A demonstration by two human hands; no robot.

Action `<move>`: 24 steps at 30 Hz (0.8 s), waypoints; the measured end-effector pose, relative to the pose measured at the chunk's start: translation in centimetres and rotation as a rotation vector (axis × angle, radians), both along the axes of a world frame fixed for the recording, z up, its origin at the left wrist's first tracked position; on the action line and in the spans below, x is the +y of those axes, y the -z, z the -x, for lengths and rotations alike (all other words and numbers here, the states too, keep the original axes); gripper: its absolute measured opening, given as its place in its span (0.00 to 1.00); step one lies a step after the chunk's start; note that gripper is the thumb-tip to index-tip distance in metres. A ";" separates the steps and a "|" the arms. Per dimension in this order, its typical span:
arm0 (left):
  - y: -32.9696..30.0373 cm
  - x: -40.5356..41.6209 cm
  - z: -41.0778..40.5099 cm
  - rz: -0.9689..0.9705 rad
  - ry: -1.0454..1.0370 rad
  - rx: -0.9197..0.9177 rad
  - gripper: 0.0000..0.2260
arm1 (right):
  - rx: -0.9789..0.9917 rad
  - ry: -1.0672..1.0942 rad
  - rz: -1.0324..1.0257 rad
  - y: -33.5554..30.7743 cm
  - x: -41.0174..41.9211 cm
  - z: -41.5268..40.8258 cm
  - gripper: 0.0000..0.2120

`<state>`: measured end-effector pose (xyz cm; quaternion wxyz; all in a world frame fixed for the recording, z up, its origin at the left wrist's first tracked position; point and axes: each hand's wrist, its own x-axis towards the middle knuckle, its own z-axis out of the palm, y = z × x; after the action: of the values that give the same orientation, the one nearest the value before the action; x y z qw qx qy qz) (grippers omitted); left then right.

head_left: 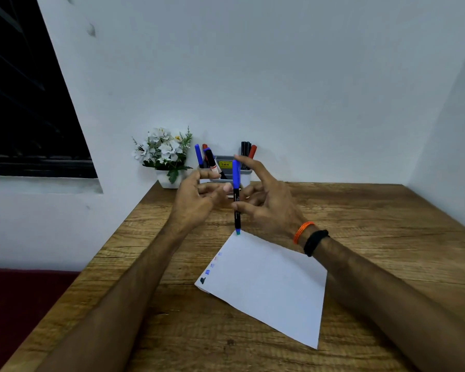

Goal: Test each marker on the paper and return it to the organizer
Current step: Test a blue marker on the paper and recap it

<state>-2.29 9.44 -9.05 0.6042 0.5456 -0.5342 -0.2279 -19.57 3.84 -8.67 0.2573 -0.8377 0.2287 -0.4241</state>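
Note:
A blue-capped marker with a black barrel stands upright above the far corner of the white paper. My right hand is shut on its barrel, thumb across the front. My left hand is beside it with curled, spread fingers, and one fingertip touches the marker just below the cap; whether it grips is unclear. Small blue, red and dark test marks run along the paper's left edge. Behind the hands, the grey organizer holds several markers on its left and right.
A white pot of artificial white flowers stands left of the organizer against the wall. The wooden table ends at a left edge near a dark red surface. Walls close off the back and right.

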 end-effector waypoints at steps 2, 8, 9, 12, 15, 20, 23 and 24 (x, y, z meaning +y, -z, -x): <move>0.7 -0.1 -1.0 -0.115 -0.102 -0.217 0.17 | 0.018 0.040 0.007 -0.5 -0.7 -0.4 0.42; 4.4 -1.1 -3.2 -0.438 -0.273 -0.892 0.25 | -0.034 0.084 0.035 -2.6 -3.1 -3.3 0.39; 4.8 -1.3 -3.3 -0.467 -0.268 -0.922 0.26 | -0.048 0.090 0.036 -2.9 -3.5 -4.0 0.39; 5.3 -1.4 -3.5 -0.487 -0.267 -0.925 0.25 | -0.076 0.108 0.037 -3.6 -4.5 -6.0 0.40; 5.4 -1.6 -3.5 -0.486 -0.282 -0.941 0.25 | -0.104 0.107 0.058 -4.2 -5.5 -8.0 0.40; 5.7 -2.0 -3.7 -0.504 -0.285 -0.952 0.26 | -0.141 0.183 0.114 -4.7 -7.2 -10.5 0.41; 5.9 -2.1 -3.8 -0.511 -0.282 -0.956 0.26 | -0.170 0.199 0.117 -4.8 -7.9 -11.6 0.40; 5.9 -2.1 -3.9 -0.508 -0.283 -0.954 0.26 | -0.176 0.204 0.121 -4.8 -8.1 -11.8 0.39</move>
<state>1.58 7.32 -14.97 0.1697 0.7831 -0.5982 0.0063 -7.75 -4.25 -3.87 0.1810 -0.7838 0.2631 -0.5326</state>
